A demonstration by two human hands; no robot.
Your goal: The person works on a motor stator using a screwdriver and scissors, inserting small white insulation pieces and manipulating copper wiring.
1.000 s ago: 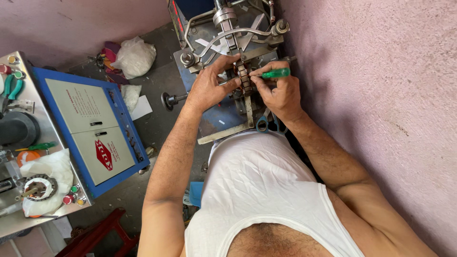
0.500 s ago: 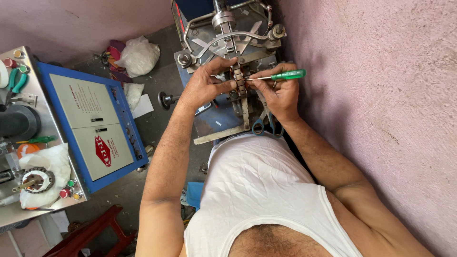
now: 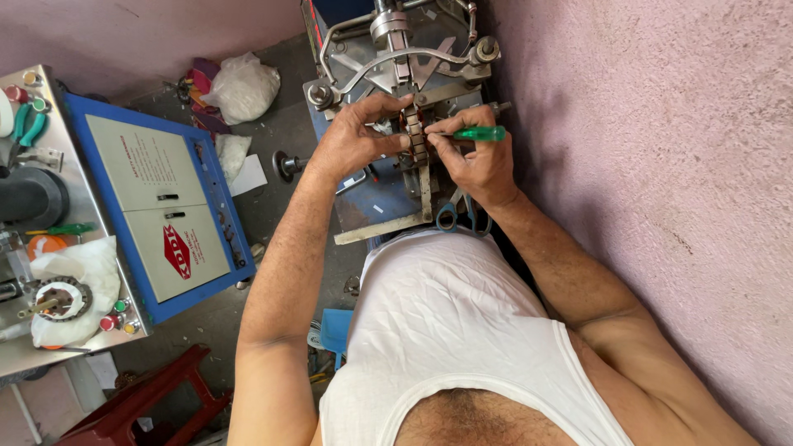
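From where I stand, the left hand [image 3: 355, 139] has its fingers curled and pinched around a small ribbed metal part [image 3: 415, 132] clamped at the front of the grey machine [image 3: 396, 62]. Just right of it, the right hand [image 3: 481, 163] is closed around a green-handled screwdriver [image 3: 477, 133], whose tip points left into that same part. The two sets of fingertips are almost touching, so I judge the main risk to be a slip: if the blade skids off the metal, it would jab the left fingers, or the small part could twist out of their pinch. The curved steel bar [image 3: 396, 59] just above leaves little room, and a knuckle could catch on it.

Far left, on a steel bench [image 3: 83, 194], lie teal-handled pliers [image 3: 26, 128], a white cloth [image 3: 83, 268] with a round wound coil [image 3: 56, 299] on it, and next to them a blue cabinet [image 3: 216, 202] with grey doors. A white bag [image 3: 244, 83] sits on the floor beyond, a red stool [image 3: 140, 400] lower down. Blue-handled scissors [image 3: 462, 216] lie under the right wrist, where the forearm could knock them. The pink wall [image 3: 661, 149] crowds the right elbow.
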